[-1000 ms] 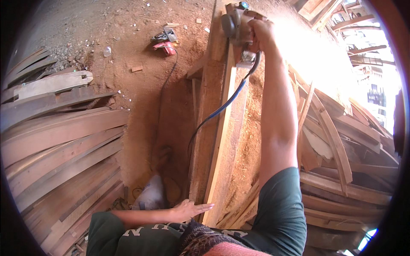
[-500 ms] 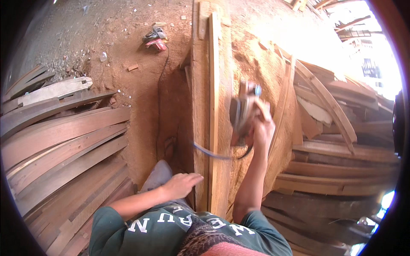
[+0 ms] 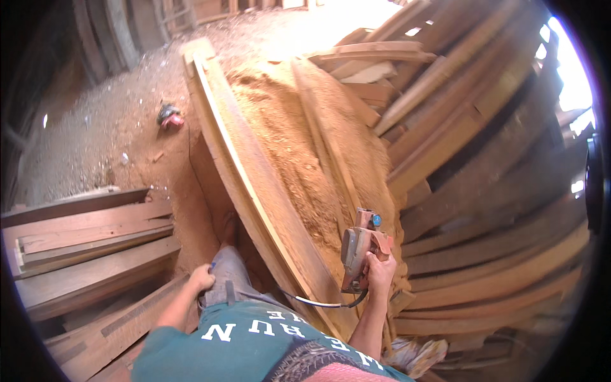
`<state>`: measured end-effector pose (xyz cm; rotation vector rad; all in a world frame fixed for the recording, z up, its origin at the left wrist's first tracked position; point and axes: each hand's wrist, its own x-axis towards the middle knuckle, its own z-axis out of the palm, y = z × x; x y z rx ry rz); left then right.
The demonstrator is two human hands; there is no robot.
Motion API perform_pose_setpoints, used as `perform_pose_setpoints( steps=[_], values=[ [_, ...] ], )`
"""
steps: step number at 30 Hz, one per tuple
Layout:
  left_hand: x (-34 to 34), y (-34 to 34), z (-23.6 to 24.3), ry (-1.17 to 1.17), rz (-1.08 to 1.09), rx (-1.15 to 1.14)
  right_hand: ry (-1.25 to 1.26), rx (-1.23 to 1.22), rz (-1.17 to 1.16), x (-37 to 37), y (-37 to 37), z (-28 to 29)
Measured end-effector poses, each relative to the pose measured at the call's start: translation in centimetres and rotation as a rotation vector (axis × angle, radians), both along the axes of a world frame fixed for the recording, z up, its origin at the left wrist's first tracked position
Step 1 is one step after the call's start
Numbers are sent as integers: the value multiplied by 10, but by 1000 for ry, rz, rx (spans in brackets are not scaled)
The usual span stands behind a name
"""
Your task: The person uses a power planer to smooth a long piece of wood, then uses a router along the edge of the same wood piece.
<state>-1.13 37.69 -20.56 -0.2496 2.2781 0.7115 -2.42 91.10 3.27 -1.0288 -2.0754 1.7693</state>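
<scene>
Planer (image 3: 356, 260): right of the beam (image 3: 270, 197), its body left of the gripping fingers
Right hand (image 3: 380, 272): fingers wrapped round the planer's handle
Left hand (image 3: 202, 278): curled at the trousers (image 3: 230, 270) — cannot tell if it grips anything
Strip (image 3: 235, 156): along the beam — apart from both hands
Cord (image 3: 323, 304): from the planer's near end

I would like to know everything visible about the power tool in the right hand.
The power tool has a boxy, worn grey-brown body with reddish parts, apparently metal and plastic, and a round blue knob near its far end. The right hand grips its handle. A mostly dark cord curves leftward from its near end. It is right of the long timber; whether it runs is unclear.
</scene>
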Motion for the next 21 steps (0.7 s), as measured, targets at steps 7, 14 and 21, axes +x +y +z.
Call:
perform_pose_setpoints(
  steps=[7,14,21],
  values=[
    [83,62,52,131,20,27,-7,-24,-72,179,60,41],
    [134,178,109,253,-126,194,-2,-24,-127,320,86,49],
    [288,241,104,288,-145,350,24,-68,-84,447,87,66]
  ],
)
